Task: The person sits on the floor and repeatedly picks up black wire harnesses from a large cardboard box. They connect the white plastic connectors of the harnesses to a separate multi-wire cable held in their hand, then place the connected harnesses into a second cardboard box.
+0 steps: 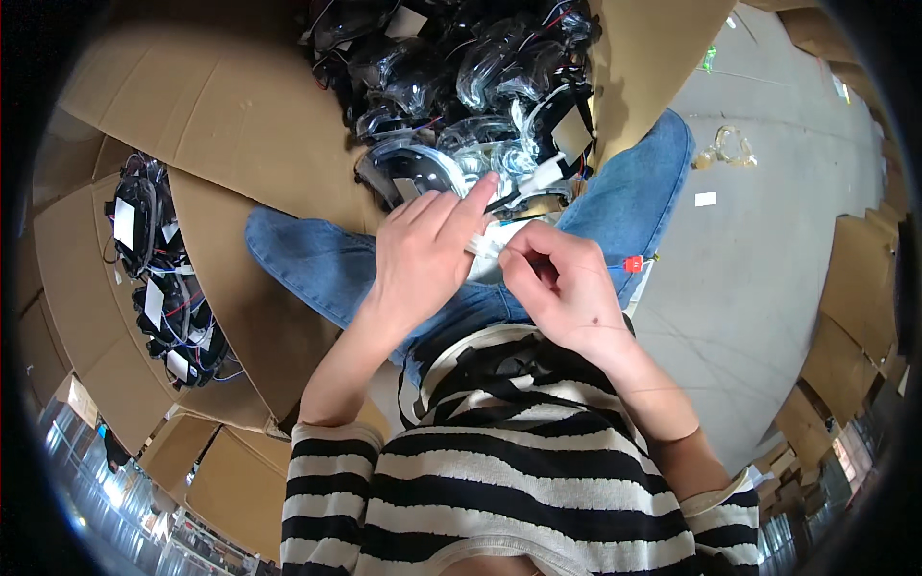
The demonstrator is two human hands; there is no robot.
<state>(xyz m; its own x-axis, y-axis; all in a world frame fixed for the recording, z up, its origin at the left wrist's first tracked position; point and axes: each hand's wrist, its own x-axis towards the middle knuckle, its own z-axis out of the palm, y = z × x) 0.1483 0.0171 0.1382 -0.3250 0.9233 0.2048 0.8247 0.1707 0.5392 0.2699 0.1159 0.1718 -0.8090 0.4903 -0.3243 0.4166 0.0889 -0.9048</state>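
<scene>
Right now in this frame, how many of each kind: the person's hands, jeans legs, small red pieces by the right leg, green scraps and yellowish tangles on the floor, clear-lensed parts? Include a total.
Hands, left hand and right hand: 2
Jeans legs: 2
Small red piece: 1
Green scrap: 1
Yellowish tangle: 1
Total: 7
Clear-lensed parts overlap too much to count; excluded.

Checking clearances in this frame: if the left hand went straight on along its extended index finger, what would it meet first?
Most likely one of the clear plastic housings piled just ahead of the left hand, though the gap in depth is unclear.
</scene>
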